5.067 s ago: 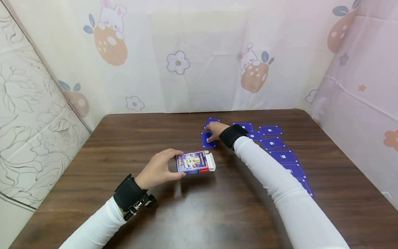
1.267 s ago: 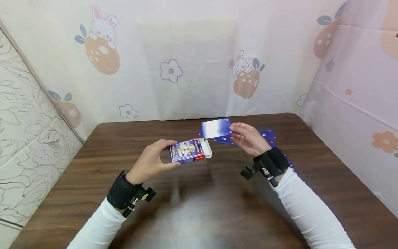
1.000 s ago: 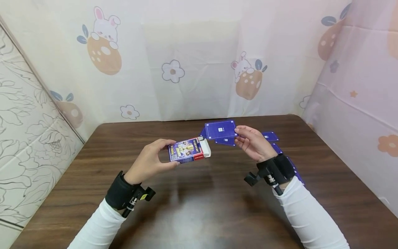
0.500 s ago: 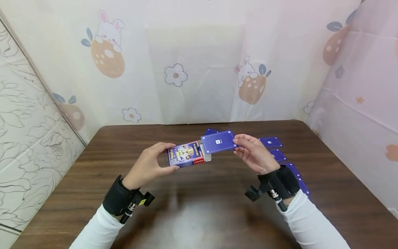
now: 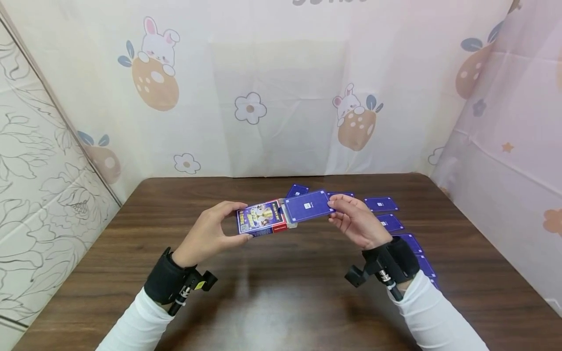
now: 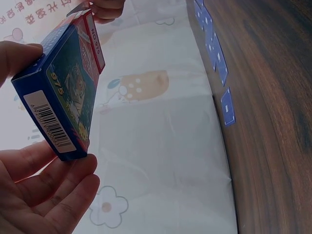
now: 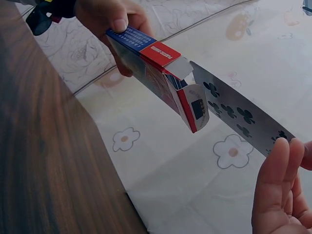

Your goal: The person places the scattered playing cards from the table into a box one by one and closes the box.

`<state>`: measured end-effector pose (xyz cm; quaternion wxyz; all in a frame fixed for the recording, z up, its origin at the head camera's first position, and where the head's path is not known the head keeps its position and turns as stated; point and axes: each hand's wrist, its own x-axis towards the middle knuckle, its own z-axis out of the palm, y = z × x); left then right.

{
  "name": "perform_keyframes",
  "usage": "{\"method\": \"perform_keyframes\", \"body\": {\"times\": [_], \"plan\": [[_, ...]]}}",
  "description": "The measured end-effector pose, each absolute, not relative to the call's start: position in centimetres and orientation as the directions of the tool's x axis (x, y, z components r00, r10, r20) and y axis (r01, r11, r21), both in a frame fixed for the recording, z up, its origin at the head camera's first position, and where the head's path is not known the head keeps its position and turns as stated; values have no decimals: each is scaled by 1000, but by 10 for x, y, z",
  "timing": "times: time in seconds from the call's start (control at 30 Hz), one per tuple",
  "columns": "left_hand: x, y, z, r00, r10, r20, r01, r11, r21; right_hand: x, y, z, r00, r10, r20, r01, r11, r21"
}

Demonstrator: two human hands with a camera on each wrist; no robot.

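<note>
Card [image 5: 309, 205] is sitting in mid-air at box [image 5: 261, 217]'s 3 o'clock, its near end overlapping the box mouth; can't tell if touching. Right hand [image 5: 357, 219] is pinching card's 3 o'clock end, thumb and fingers together. Left hand [image 5: 212, 231] is gripping box's 9 o'clock end, spread across its width. Loose cards [image 5: 381, 204] are lying on table [image 5: 263, 302], 11 through 4 o'clock of card.
</note>
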<state>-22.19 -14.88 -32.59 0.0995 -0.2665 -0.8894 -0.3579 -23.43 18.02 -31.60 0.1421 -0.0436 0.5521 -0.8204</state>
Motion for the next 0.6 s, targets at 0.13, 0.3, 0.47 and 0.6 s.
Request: {"method": "perform_keyframes", "body": {"times": [0.13,0.3,0.47,0.6], "plan": [[-222,-149,-325,-840,407,360,543,601,587,-236,180,-317,-953,-285,-101,198,-336,-921],[-223,-149,-326,-835,411,366,550,591,590,-238,180,-318,-956,-276,-101,190,-319,-928],[-222,-149,-327,-832,417,366,554,587,590,-237,177,-320,-954,-275,-117,200,-296,-934],[-222,-148,-328,-832,419,363,554,588,589,-236,173,-322,-952,-282,-122,206,-292,-934]]}}
